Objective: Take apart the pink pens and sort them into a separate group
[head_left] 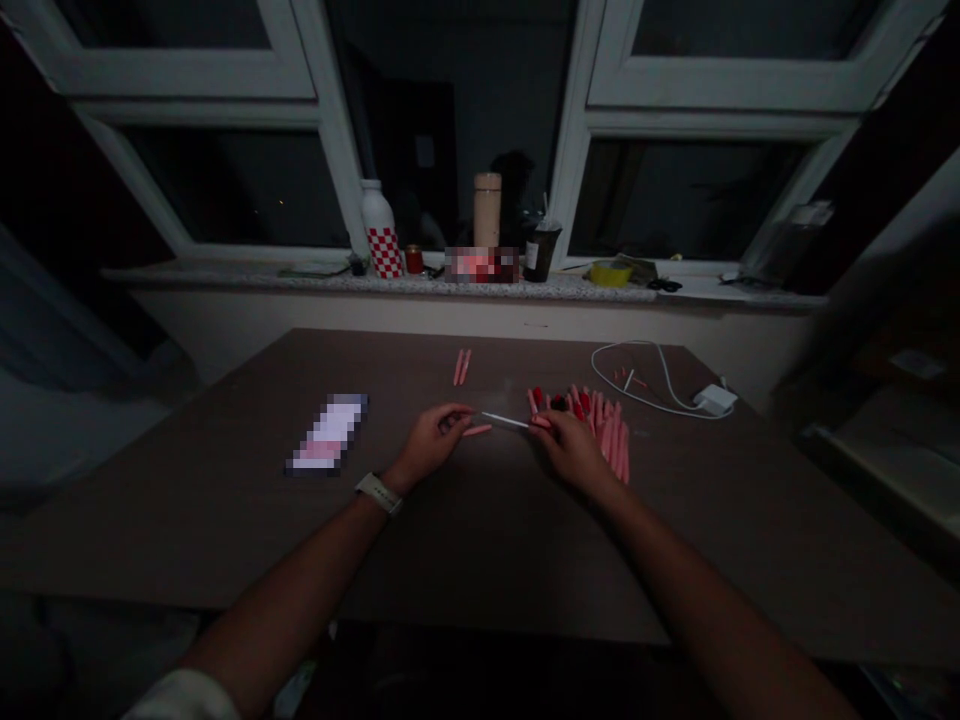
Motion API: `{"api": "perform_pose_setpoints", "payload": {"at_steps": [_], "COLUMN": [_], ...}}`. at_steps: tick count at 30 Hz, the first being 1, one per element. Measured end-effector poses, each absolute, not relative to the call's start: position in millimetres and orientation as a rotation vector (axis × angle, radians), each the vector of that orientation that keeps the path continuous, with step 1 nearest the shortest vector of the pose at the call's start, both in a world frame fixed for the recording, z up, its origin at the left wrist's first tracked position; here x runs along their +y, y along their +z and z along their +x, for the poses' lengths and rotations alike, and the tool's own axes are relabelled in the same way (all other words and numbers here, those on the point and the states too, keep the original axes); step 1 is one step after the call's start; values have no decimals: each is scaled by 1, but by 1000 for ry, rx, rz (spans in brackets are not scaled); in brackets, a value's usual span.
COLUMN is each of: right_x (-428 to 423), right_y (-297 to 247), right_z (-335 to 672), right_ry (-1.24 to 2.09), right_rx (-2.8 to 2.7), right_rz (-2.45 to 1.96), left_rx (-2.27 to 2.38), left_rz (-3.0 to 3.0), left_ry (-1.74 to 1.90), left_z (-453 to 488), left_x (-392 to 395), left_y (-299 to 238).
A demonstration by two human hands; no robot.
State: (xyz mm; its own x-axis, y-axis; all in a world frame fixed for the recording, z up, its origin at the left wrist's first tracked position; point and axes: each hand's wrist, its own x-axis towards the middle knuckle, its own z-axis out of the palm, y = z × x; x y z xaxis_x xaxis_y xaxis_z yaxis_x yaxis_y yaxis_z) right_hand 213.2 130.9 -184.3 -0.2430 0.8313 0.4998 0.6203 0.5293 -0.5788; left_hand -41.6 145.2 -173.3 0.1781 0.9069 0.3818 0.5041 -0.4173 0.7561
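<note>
The left hand (427,445) and right hand (574,450) hung low over a brown tabletop (480,540), and between them was a thin white rod (505,420), its long axis running nearly crosswise and sloping slightly down toward the right. The right fingers (541,423) were pressed together, pinching the rod's right end, so that hand was the nearer. The left fingers (459,414) were bunched just short of the other end; whether they touched it could not be told. The rod looked smooth and stiff. Just below its left part, a short pink tube (477,430) lay on the tabletop, near the left fingers. A heap of pink tubes (609,440), some with dark red ends, lay just right of the right hand, and a pair of pink tubes (461,367) lay farther ahead. A white charger (715,400) with a looped cable (637,385) sat beyond the heap. A watch (379,493) with a pale strap circled the left wrist.
</note>
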Motion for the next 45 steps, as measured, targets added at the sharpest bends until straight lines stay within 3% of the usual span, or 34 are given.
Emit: {"api": "perform_pose_setpoints", "payload": {"at_steps": [28,45], "right_x": [126,117], "right_y": [-175,-177], "right_z": [214,196], "right_ry": [238,407], "right_rx": [-2063,-2137], "right_rz": [-1162,-1084], "left_rx": [1264,1275], "left_rz": [2300,1965], "left_ry": [1052,1113], "left_z": [-42,-34], "left_x": [138,136], "left_y": [-170,-172]}}
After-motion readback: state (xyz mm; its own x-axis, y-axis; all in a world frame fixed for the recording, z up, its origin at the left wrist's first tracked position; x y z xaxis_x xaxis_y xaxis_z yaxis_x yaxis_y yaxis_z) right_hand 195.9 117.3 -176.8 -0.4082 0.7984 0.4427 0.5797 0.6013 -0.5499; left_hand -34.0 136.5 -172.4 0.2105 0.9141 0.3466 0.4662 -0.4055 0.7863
